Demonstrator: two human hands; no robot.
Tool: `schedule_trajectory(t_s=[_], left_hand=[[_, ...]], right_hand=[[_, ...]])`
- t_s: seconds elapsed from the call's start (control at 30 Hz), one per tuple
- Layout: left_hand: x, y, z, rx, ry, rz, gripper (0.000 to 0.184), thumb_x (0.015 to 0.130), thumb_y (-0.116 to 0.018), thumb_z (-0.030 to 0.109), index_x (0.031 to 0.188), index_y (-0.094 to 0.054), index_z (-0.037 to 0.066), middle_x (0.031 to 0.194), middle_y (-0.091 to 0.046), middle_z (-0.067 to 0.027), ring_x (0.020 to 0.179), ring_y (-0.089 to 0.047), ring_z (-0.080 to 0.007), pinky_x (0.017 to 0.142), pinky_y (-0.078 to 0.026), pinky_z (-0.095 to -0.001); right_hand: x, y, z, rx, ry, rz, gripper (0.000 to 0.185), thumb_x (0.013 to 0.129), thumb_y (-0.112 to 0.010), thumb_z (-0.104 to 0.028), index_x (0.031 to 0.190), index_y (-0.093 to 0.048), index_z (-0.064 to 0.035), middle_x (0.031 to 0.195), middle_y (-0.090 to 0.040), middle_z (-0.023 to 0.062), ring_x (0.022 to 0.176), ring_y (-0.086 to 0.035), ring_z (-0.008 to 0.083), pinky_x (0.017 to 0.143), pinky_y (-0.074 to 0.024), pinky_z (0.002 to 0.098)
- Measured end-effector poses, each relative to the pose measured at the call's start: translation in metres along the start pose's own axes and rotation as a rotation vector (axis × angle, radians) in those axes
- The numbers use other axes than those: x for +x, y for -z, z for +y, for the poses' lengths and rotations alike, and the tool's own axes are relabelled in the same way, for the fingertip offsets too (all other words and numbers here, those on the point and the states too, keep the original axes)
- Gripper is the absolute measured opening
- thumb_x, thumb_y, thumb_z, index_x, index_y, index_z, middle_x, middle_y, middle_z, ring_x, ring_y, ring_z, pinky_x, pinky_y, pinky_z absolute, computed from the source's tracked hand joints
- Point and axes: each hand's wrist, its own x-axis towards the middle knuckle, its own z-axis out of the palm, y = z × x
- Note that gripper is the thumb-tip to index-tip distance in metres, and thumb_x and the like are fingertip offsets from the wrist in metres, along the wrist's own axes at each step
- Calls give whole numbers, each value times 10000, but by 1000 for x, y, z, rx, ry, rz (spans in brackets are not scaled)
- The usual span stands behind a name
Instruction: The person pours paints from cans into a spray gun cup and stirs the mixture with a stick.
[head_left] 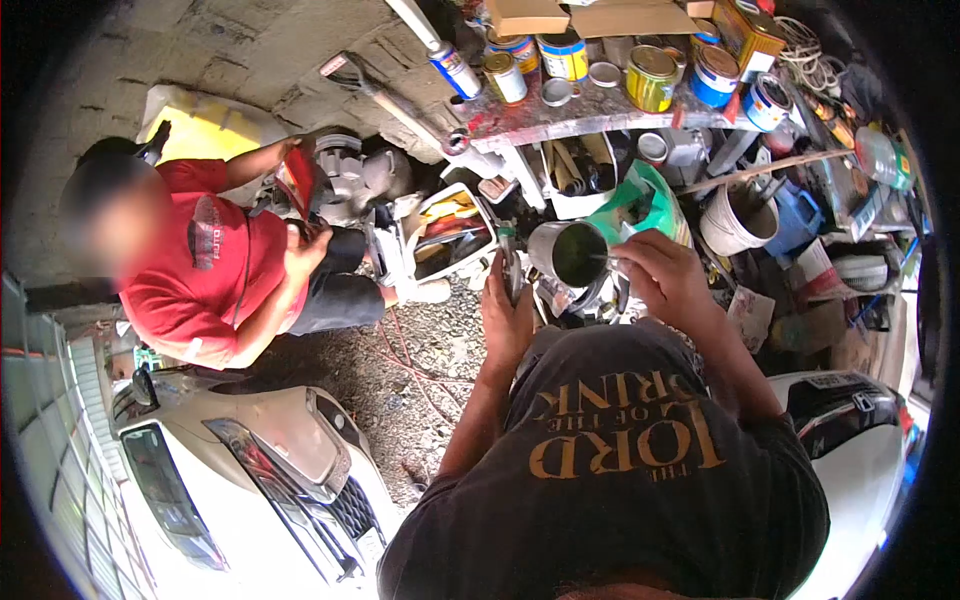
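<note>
The metal cup [563, 252] was held between the two hands, below the near edge of the counter [600, 118], with its dark mouth turned toward the person. The left grip [508, 312] was clamped on a slim grey tool [515, 268] just beside the cup; whether this tool also supported the cup, one could not tell. The right grip [660, 270] was near the rim, fingers bent, but it was not clear if they closed on something. If the cup contained liquid, a knock from these fingers could perhaps spill it, wetting the green bag [655, 200]. A bump against the counter might drop the blue can [768, 103] near its right corner.
</note>
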Motion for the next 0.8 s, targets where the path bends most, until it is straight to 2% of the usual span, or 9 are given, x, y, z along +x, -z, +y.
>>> schedule_trajectory(t_s=[0.07,0.13,0.27,0.3,0.4,0.53,0.6,0.7,0.8], left_hand=[[-1,-4,-5,27,-65,40,705,885,-655,43,1517,-342,22,1316,-560,-278,1187,-561,-448,1018,-450,-506],[-2,-3,-1,12,-41,38,705,884,-657,45,1515,-344,22,1316,-561,-275,1185,-564,-443,1016,-452,-502],[-4,-3,-5,31,-64,43,708,881,-660,47,1514,-346,22,1317,-561,-275,1184,-569,-433,1016,-455,-496],[-3,-3,-8,-33,-6,23,708,879,-656,38,1516,-347,24,1332,-551,-273,1197,-563,-426,1024,-455,-488],[-6,-4,-12,-46,-19,38,712,881,-651,30,1521,-340,27,1350,-534,-277,1212,-553,-428,1031,-455,-481],[-5,-4,-12,-82,38,-2,710,885,-644,27,1523,-332,24,1369,-517,-280,1236,-540,-428,1047,-446,-474],[-4,-4,-9,-36,-9,23,707,884,-642,28,1522,-336,29,1366,-521,-274,1240,-539,-427,1047,-444,-476],[-2,-4,-5,-28,29,18,714,883,-657,45,1522,-339,30,1372,-522,-270,1250,-538,-419,1054,-439,-474],[-2,-4,-10,-17,18,17,714,884,-666,64,1521,-343,30,1373,-525,-266,1257,-537,-414,1059,-435,-474]], right_hand=[[5,0,-3,0,-9,71,175,897,-674,-28,1071,-682,-22,969,-688,146,829,-706,305,682,-559,375],[1,-5,-5,17,-50,116,176,900,-672,-30,1076,-679,-19,967,-687,151,843,-705,304,698,-559,370],[-12,-9,-15,175,-140,-27,189,897,-675,-19,1085,-674,-2,979,-692,170,839,-699,334,704,-558,379],[-14,-9,-16,244,-127,-25,193,888,-683,-20,1080,-674,-2,983,-693,171,825,-694,335,697,-555,381],[-8,0,-9,193,5,-31,210,877,-699,-34,1084,-676,-7,972,-689,164,815,-691,323,690,-553,369],[6,-2,3,-8,90,44,217,879,-690,-31,1095,-680,-22,959,-683,136,812,-690,314,689,-554,376],[5,-4,-4,26,5,67,212,888,-681,-30,1100,-680,-34,981,-690,139,839,-696,316,706,-560,383],[-7,-16,-6,134,-160,5,221,892,-685,-43,1111,-672,-28,1015,-699,152,874,-703,324,723,-562,385],[-16,-15,-7,222,-89,-29,226,896,-682,-57,1120,-670,-24,1018,-700,153,876,-705,321,725,-564,384]])
